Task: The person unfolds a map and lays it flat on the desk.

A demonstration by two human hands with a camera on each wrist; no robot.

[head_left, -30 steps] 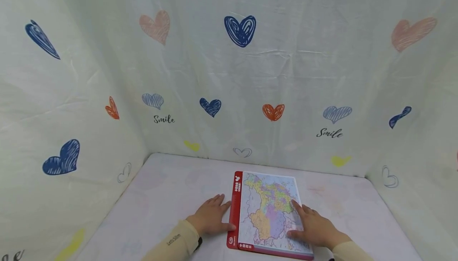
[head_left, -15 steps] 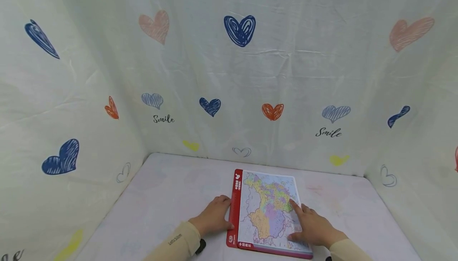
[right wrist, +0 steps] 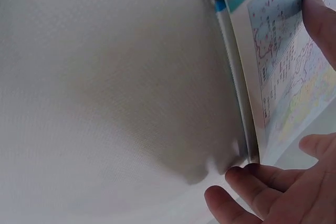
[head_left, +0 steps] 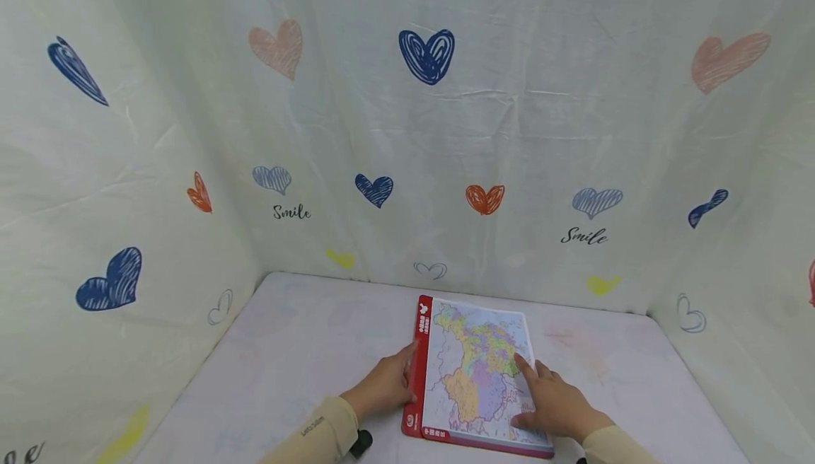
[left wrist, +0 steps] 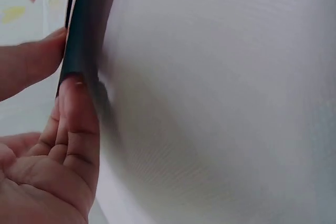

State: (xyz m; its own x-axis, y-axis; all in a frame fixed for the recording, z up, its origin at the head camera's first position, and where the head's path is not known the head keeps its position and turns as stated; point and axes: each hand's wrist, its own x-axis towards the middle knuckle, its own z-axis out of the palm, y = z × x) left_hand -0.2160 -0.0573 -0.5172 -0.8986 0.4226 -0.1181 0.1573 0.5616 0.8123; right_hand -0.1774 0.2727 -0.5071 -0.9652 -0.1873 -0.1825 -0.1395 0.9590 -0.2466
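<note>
A flat rectangular map board (head_left: 487, 379) with a red strip along its left side lies on the table, map face up. My left hand (head_left: 385, 386) holds this left edge. In the left wrist view, the thumb (left wrist: 39, 59) presses the upper face and the curled fingers (left wrist: 79, 108) are under the edge. My right hand (head_left: 560, 404) rests at the opposite side, thumb and index finger on the printed map. In the right wrist view, its other fingers (right wrist: 257, 184) touch the layered side edge (right wrist: 239, 87), fairly straight.
The table (head_left: 305, 329) has a pale cloth on it. White curtains (head_left: 522, 124) printed with hearts and "Smile" stand at the back and on both sides. A dark wrist camera (head_left: 361, 443) sits under the left sleeve.
My left hand has gone from lying flat beside the red strip to gripping its edge. The map board has shifted slightly away and its left side looks slightly raised. The right hand stays nearly still.
</note>
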